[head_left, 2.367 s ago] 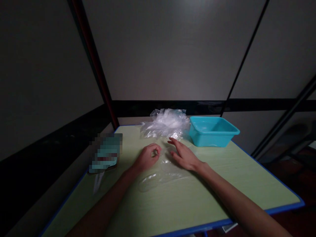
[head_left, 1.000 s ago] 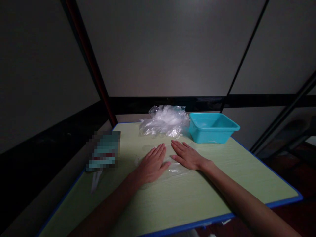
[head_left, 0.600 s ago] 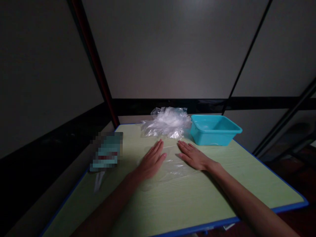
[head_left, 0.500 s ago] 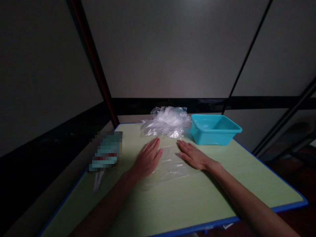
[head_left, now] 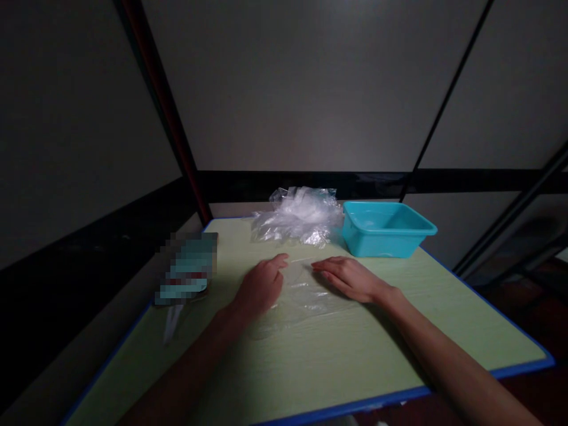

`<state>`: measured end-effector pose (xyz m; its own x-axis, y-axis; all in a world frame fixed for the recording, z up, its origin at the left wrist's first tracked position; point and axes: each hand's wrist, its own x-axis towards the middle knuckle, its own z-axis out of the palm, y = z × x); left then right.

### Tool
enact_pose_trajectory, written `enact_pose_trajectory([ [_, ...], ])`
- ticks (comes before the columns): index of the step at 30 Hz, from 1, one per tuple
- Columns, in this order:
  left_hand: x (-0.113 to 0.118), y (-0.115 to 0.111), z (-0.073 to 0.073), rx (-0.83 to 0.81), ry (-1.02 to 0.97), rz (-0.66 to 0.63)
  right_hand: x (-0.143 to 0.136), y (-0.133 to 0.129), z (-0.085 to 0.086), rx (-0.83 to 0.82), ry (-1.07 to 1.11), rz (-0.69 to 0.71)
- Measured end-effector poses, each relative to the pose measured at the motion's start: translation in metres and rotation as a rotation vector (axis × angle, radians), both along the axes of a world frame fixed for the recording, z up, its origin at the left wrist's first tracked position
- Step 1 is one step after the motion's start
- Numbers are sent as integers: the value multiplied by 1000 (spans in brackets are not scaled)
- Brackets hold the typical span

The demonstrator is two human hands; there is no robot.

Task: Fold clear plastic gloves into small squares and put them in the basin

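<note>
A clear plastic bag (head_left: 306,296) lies flat on the pale green table (head_left: 355,361). At its left edge is my left hand (head_left: 261,285), raised a little with bent fingers apart and nothing visibly held. My right hand (head_left: 348,277) rests at the bag's right side, its fingers close together and bent down towards the plastic; whether they grip the film is too small to tell. Beyond both hands sits a crumpled pile of clear plastic bags (head_left: 302,216).
A turquoise plastic basin (head_left: 386,242) stands at the back right, beside the pile. A pixelated flat object (head_left: 189,269) lies near the left edge, with a whitish strip (head_left: 172,322) below it. A wall (head_left: 302,89) rises behind the table.
Both hands lay flat with fingers stretched out before; now their fingers are bent. The right hand's fingertips have shifted slightly left. The bag, pile and basin stay in place.
</note>
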<state>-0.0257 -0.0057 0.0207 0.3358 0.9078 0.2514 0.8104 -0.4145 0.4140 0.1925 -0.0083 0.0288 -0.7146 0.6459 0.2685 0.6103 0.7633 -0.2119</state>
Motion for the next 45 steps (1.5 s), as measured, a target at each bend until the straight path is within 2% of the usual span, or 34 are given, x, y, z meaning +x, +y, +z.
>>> enact_pose_trajectory([
  [3,0,4,-1,-137,-205,-104,-2,0,0,3,-23,-6],
  [7,0,7,-5,-195,-299,-149,-3,-1,1,-14,-31,-3],
  [14,0,7,-4,-203,-288,-157,-3,-2,0,-42,-16,14],
  [19,1,4,1,-202,-275,-144,-9,-6,1,-71,54,108],
  [24,-1,3,-1,-223,-311,-157,-17,-10,1,-112,73,177],
  [30,-3,5,-4,-224,-304,-141,-19,-11,-1,-143,77,177],
  [37,-3,5,-4,-233,-293,-106,-24,-12,-6,-107,92,182],
  [45,-5,11,-10,-285,-402,-70,-27,-10,-9,-123,85,177],
])
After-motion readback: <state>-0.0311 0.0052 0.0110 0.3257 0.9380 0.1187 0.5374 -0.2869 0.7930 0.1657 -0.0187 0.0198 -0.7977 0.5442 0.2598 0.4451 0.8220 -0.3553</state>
